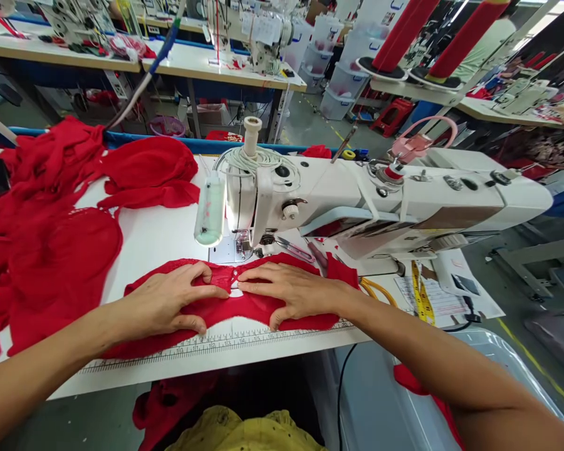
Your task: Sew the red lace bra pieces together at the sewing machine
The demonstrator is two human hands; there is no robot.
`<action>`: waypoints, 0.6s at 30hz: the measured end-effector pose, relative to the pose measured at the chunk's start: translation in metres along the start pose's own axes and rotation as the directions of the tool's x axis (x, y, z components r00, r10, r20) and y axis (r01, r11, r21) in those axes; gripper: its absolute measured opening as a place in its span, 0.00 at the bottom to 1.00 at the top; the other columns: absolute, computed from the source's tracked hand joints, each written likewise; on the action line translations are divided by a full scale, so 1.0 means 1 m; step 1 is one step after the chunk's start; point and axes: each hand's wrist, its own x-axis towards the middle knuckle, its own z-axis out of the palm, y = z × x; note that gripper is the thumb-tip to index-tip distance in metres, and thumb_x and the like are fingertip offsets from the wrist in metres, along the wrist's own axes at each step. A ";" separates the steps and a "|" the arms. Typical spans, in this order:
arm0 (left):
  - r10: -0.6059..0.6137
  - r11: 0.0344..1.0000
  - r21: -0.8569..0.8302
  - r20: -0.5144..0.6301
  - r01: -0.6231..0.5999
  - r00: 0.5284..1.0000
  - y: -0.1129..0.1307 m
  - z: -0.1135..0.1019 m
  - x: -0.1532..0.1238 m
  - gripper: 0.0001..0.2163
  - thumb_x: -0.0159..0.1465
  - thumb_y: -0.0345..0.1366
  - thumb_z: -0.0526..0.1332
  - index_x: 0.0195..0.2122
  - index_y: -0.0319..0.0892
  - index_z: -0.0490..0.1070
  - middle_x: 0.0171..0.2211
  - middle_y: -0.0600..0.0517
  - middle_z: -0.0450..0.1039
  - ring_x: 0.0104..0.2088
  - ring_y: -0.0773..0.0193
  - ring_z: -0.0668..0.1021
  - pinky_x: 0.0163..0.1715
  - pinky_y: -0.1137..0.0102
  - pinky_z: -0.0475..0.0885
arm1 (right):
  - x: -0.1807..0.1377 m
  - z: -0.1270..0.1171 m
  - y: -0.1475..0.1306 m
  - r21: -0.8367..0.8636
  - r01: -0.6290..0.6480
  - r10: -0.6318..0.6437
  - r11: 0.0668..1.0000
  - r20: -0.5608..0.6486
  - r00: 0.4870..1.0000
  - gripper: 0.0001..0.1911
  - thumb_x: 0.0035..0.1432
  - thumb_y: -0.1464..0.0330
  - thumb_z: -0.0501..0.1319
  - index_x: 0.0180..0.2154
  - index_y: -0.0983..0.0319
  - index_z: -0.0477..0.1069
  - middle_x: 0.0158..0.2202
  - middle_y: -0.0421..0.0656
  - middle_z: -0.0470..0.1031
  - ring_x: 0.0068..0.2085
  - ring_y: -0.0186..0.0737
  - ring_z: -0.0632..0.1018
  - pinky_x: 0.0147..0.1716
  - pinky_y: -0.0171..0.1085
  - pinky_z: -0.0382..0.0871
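A red fabric piece lies flat on the white table, in front of the needle of a white sewing machine. My left hand presses on its left half, fingers stretched out and pointing right. My right hand presses on its right half, fingers flat and pointing left. The fingertips of both hands nearly meet at the middle of the piece, where a small gap in the fabric shows white. A printed ruler strip runs along the table's front edge, just below the hands.
A heap of red fabric pieces covers the table's left side. Small scissors lie under the machine arm. A yellow measuring tape and papers lie at the right. A grey bin stands below the table. Red thread cones stand behind.
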 end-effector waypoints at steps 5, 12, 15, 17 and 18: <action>0.016 1.000 -0.013 0.041 -0.015 0.999 0.000 -0.007 0.002 0.26 0.62 0.55 0.67 0.61 0.61 0.67 0.52 0.48 0.63 0.46 0.55 0.72 0.27 0.72 0.63 | 0.000 -0.006 -0.006 -0.034 -0.003 0.005 0.999 0.060 0.998 0.45 0.59 0.52 0.68 0.70 0.61 0.54 0.71 0.53 0.53 0.69 0.59 0.57 0.65 0.58 0.57; 0.037 0.999 -0.023 0.158 -0.033 0.987 0.009 -0.019 0.002 0.32 0.57 0.50 0.73 0.62 0.58 0.65 0.55 0.46 0.62 0.53 0.50 0.70 0.40 0.67 0.69 | 0.001 -0.005 -0.013 -0.031 -0.081 0.083 0.996 0.084 0.993 0.46 0.58 0.53 0.70 0.70 0.58 0.53 0.72 0.53 0.52 0.69 0.60 0.58 0.65 0.58 0.56; 0.042 0.999 -0.001 0.172 -0.042 0.984 0.009 -0.020 0.000 0.35 0.55 0.49 0.75 0.63 0.58 0.65 0.56 0.45 0.61 0.54 0.48 0.70 0.44 0.65 0.69 | 0.002 -0.003 -0.014 -0.048 -0.092 0.096 0.995 0.097 0.991 0.47 0.56 0.55 0.71 0.70 0.55 0.53 0.72 0.51 0.52 0.69 0.59 0.58 0.65 0.57 0.57; 0.045 0.999 0.000 0.180 -0.046 0.983 0.009 -0.020 -0.001 0.37 0.54 0.49 0.75 0.63 0.58 0.64 0.56 0.45 0.61 0.54 0.47 0.70 0.45 0.63 0.69 | 0.002 -0.003 -0.015 -0.056 -0.092 0.098 0.994 0.104 0.990 0.48 0.56 0.56 0.72 0.70 0.54 0.52 0.72 0.50 0.52 0.69 0.59 0.58 0.65 0.57 0.57; 0.045 0.999 -0.001 0.185 -0.046 0.982 0.010 -0.019 -0.001 0.38 0.53 0.49 0.76 0.64 0.58 0.64 0.56 0.45 0.61 0.54 0.47 0.70 0.46 0.63 0.69 | 0.002 -0.003 -0.015 -0.061 -0.093 0.099 0.994 0.105 0.990 0.48 0.55 0.56 0.72 0.70 0.54 0.52 0.72 0.50 0.51 0.69 0.59 0.58 0.66 0.57 0.57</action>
